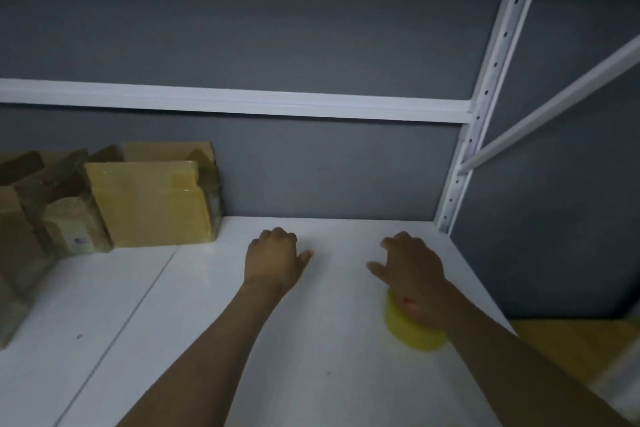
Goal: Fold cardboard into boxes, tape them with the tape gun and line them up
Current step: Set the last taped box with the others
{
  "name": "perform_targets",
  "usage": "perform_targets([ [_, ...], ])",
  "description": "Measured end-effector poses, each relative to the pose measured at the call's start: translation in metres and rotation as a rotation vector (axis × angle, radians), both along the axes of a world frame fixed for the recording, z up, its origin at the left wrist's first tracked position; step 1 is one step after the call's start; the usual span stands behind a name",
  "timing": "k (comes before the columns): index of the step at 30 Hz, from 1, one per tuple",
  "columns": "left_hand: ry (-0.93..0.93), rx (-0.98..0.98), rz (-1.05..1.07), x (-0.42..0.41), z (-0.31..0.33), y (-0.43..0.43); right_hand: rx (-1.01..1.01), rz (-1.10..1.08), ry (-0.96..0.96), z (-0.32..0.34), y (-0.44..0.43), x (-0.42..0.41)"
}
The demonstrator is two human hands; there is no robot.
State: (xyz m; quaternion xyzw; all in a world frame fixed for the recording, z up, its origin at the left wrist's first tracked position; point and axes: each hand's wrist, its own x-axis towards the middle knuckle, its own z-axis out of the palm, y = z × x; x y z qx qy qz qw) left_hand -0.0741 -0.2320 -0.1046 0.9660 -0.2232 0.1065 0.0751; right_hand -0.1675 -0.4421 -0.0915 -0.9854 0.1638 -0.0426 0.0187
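L hand (273,260); R hand (412,263) — over shelf (207,322)

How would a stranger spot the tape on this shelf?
Look at the white shelf, right side. Under the wrist of the right hand lies the tape roll. It alone is bright yellow and round; the cardboard boxes stand brown at far left.

A white shelf (242,340) fills the near view, with a thin seam (117,333) running across its left part. Behind it stands a grey wall (311,28) crossed by a white rail (242,102). At right, a perforated post (485,94) meets a slanting brace (554,104). Near right lies a dim yellowish patch (568,347), possibly floor.
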Motion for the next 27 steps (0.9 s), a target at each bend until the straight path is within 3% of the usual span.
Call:
perform_targets([
  [5,0.073,0.026,-0.079,-0.027,-0.031,-0.048,0.234,-0.146,0.153,-0.048,-0.037,-0.037],
  [9,0.126,0.074,-0.07,-0.036,-0.046,-0.063,0.155,-0.153,0.233,-0.07,-0.04,-0.039],
  [20,0.154,0.075,-0.096,0.006,-0.048,-0.069,0.15,-0.184,0.09,-0.087,-0.048,-0.005],
  [27,0.113,0.094,-0.116,0.078,-0.025,-0.061,0.131,-0.17,0.065,-0.062,-0.05,0.084],
])
